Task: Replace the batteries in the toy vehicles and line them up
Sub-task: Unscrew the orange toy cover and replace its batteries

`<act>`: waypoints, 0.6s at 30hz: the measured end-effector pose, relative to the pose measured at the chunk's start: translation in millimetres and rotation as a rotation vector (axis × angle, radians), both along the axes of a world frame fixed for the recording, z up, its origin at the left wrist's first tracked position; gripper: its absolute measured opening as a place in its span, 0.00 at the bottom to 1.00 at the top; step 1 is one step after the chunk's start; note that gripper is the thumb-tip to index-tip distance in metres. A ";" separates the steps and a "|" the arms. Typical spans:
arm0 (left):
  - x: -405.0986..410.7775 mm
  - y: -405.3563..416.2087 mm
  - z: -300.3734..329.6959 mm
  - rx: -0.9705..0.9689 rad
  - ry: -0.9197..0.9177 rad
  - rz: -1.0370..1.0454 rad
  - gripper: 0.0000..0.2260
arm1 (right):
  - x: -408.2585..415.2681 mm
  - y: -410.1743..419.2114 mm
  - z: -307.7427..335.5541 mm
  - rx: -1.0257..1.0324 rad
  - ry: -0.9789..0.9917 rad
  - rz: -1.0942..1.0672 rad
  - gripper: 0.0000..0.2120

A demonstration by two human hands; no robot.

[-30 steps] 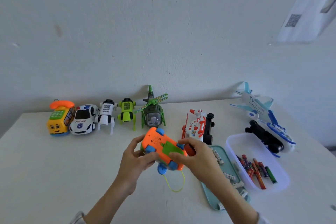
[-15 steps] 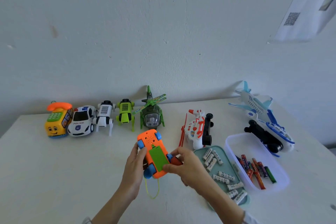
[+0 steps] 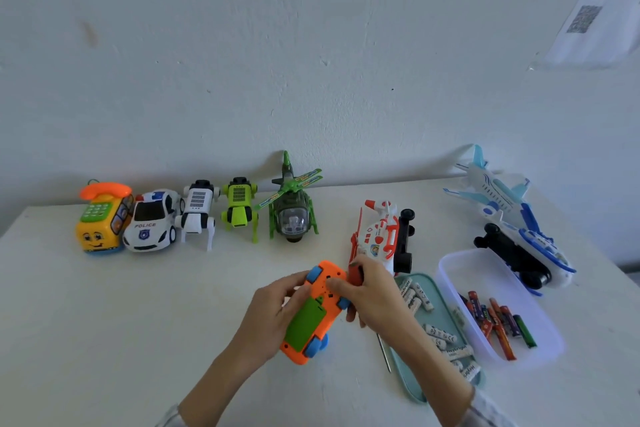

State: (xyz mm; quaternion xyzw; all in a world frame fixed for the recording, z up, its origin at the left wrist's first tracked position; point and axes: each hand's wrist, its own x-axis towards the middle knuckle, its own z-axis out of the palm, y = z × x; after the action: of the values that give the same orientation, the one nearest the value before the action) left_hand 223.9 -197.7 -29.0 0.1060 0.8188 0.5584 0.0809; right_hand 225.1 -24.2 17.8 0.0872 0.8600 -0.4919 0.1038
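An orange toy car with blue wheels lies underside up between my hands, just above the table, its green battery cover facing me. My left hand grips its left side. My right hand holds a red-handled screwdriver in the palm while its fingertips touch the toy's far end. The screwdriver's metal shaft sticks out below that hand.
A yellow phone car, police car, two robot dogs and a green helicopter line the back left. A white-red helicopter, two planes, a teal tray of white batteries and a clear box of coloured ones sit right.
The orange toy has been turned in my hands so its length runs from far to near. My right hand shifted from its near end to its far end.
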 end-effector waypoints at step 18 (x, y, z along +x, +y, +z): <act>1.8 25.9 -3.0 -0.618 0.451 -0.182 0.32 | 9.0 31.3 29.3 0.152 0.218 -0.155 0.17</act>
State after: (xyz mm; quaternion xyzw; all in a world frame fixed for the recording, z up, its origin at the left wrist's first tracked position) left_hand 225.8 -171.8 -32.1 0.2687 0.9329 0.2387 -0.0237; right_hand 234.1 7.1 47.1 0.1070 0.8916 -0.4385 -0.0356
